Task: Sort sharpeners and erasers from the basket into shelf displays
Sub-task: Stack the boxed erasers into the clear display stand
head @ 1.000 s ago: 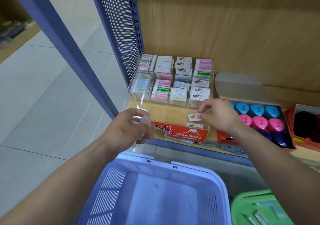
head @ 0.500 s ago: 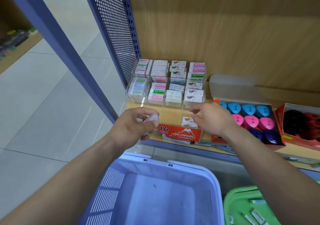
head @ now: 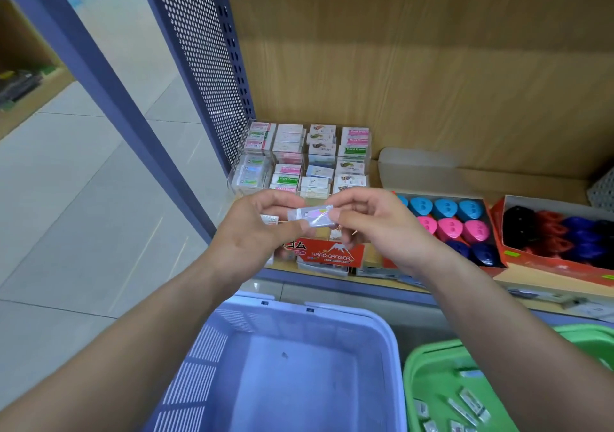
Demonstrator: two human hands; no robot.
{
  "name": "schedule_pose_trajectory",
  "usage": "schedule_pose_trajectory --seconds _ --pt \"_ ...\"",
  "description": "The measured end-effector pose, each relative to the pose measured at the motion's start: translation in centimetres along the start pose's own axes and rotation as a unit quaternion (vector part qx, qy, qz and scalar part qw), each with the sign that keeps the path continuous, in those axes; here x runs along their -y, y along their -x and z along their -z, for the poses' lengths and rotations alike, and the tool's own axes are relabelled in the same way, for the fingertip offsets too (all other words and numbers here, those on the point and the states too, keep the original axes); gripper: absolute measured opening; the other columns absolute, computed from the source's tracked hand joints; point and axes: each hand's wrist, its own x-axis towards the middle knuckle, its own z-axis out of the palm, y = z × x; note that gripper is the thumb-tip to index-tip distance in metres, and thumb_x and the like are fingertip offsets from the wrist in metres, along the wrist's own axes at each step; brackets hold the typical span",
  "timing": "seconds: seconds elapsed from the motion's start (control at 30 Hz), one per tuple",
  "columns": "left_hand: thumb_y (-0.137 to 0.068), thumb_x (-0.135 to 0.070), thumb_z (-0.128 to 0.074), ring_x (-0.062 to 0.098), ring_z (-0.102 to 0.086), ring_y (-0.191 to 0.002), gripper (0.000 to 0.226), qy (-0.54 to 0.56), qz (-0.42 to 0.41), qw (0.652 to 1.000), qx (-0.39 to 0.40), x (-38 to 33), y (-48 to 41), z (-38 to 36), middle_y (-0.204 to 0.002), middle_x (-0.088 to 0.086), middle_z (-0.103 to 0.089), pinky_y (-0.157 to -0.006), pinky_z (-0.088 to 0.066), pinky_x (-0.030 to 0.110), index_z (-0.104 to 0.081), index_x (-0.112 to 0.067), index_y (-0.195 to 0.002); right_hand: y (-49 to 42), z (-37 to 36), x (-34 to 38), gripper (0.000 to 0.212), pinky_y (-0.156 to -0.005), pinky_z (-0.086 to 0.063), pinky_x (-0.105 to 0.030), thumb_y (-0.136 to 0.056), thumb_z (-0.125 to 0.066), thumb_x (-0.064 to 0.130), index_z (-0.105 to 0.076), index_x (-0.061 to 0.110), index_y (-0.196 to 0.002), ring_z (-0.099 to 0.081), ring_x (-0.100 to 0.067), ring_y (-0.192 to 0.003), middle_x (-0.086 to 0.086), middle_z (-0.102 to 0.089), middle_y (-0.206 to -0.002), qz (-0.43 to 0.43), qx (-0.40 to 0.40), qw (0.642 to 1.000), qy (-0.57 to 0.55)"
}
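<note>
The eraser (head: 312, 217) is a small flat rectangle sealed in clear wrap, with a pale label that shimmers pink and violet. It is held in the air between both hands, just in front of the shelf edge and above the far rim of the blue basket (head: 206, 358).

The left hand (head: 255, 232) pinches the eraser's left end between thumb and forefinger, its other fingers curled under. A second small white packet (head: 269, 220) peeks out from those curled fingers. The right hand (head: 375, 222) pinches the right end with thumb and fingertips, the remaining fingers bent inward.

Directly behind the hands sits a red box (head: 329, 253) printed "HARD ERASER" with a white mountain. Beyond it stands a clear display case (head: 299, 159), its compartments stacked with erasers in pink, green and white sleeves.

To the right, an open carton (head: 448, 222) holds rows of blue, pink and dark blue sharpeners. Beside it, another red carton (head: 558, 232) holds black, red and dark blue ones.

A perforated blue panel (head: 202, 49) closes the shelf's left side, against a wooden back panel (head: 398, 66).

Near the bottom right, a green basket (head: 412, 365) contains several small wrapped pieces (head: 465, 405).
</note>
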Motion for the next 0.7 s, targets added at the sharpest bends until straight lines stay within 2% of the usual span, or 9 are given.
schedule_pose_trajectory --seconds 0.1,0.17,0.23,0.33,0.4,0.47,0.57,0.63,0.7 --pt "-0.087 -0.004 -0.074 0.022 -0.076 -0.08 0.024 0.012 0.007 1.0 0.011 0.3 0.1 0.2 -0.098 0.009 -0.074 -0.048 -0.047 0.02 -0.071 -0.014 -0.109 0.0 -0.2 -0.2 0.015 -0.067 -0.056 -0.036 -0.096 -0.065 0.009 -0.069 0.008 -0.11 -0.064 -0.019 -0.068 -0.011 -0.071 -0.091 -0.011 -0.001 1.0 -0.003" --pt "-0.088 -0.004 -0.073 0.028 -0.076 -0.087 0.024 0.005 0.007 1.0 0.015 0.5 0.1 0.4 -0.098 0.01 -0.075 -0.048 -0.046 0.021 -0.07 -0.016 -0.109 0.0 -0.5 -0.2 0.015 -0.068 -0.058 -0.036 -0.096 -0.063 0.007 -0.067 0.008 -0.111 -0.067 -0.02 -0.071 -0.012 -0.069 -0.094 -0.018 0.001 1.0 -0.011" --pt "-0.089 -0.003 -0.072 0.027 -0.076 -0.082 0.025 0.001 0.01 1.0 0.019 0.7 0.0 0.6 -0.098 0.01 -0.075 -0.048 -0.046 0.021 -0.068 -0.015 -0.11 0.0 -0.8 -0.3 0.016 -0.068 -0.059 -0.032 -0.095 -0.065 0.008 -0.066 0.012 -0.111 -0.068 -0.02 -0.072 -0.011 -0.068 -0.096 -0.008 0.017 1.0 0.004" --pt "-0.09 -0.004 -0.072 0.019 -0.072 -0.065 0.024 -0.025 0.018 0.999 0.014 1.4 0.0 1.0 -0.096 0.007 -0.073 -0.048 -0.047 0.022 -0.067 -0.014 -0.111 -0.4 -1.1 -0.6 0.019 -0.069 -0.058 -0.029 -0.092 -0.072 0.011 -0.071 0.018 -0.109 -0.067 -0.019 -0.076 -0.014 -0.07 -0.098 0.01 0.051 0.996 0.068" --pt "-0.09 -0.004 -0.07 0.012 -0.062 -0.057 0.02 -0.057 0.023 0.998 -0.007 2.3 -0.3 1.8 -0.091 0.003 -0.071 -0.052 -0.048 0.025 -0.068 -0.015 -0.107 -1.0 -1.1 -1.0 0.018 -0.065 -0.055 -0.027 -0.09 -0.073 0.01 -0.073 0.017 -0.107 -0.067 -0.016 -0.074 -0.015 -0.072 -0.096 -0.009 0.038 0.996 0.078" --pt "-0.091 0.001 -0.062 0.007 -0.058 -0.055 0.022 -0.07 0.039 0.996 -0.03 3.2 -0.7 2.9 -0.095 0.002 -0.071 -0.057 -0.048 0.027 -0.068 -0.017 -0.103 -1.8 -1.1 -1.6 0.019 -0.062 -0.054 -0.026 -0.09 -0.073 0.01 -0.072 0.015 -0.108 -0.067 -0.016 -0.072 -0.016 -0.074 -0.092 -0.038 0.003 0.996 0.075" --pt "-0.089 0.008 -0.056 0.008 -0.057 -0.061 0.032 -0.061 0.072 0.995 -0.045 4.1 -1.0 4.6 -0.105 0.002 -0.072 -0.059 -0.045 0.022 -0.066 -0.018 -0.104 -3.2 -1.2 -2.6 0.019 -0.061 -0.055 -0.024 -0.09 -0.074 0.011 -0.071 0.015 -0.108 -0.066 -0.017 -0.071 -0.017 -0.074 -0.086 -0.066 -0.043 0.995 0.059" --pt "-0.091 0.008 -0.056 0.013 -0.057 -0.071 0.033 -0.075 0.067 0.994 -0.042 4.7 -0.9 5.7 -0.107 0.001 -0.071 -0.062 -0.045 0.023 -0.066 -0.02 -0.106 -4.6 -1.7 -3.1 0.019 -0.061 -0.056 -0.025 -0.09 -0.074 0.011 -0.07 0.014 -0.108 -0.065 -0.012 -0.064 -0.013 -0.071 -0.082 -0.07 -0.061 0.994 0.056" --pt "-0.093 0.005 -0.06 0.012 -0.06 -0.075 0.031 -0.091 0.053 0.993 -0.048 5.4 -0.7 6.8 -0.106 0.0 -0.07 -0.059 -0.046 0.018 -0.065 -0.022 -0.108 -6.4 -2.9 -3.6 0.017 -0.06 -0.055 -0.027 -0.09 -0.074 0.011 -0.069 0.014 -0.106 -0.064 -0.009 -0.058 -0.01 -0.069 -0.079 -0.062 -0.065 0.994 0.064"
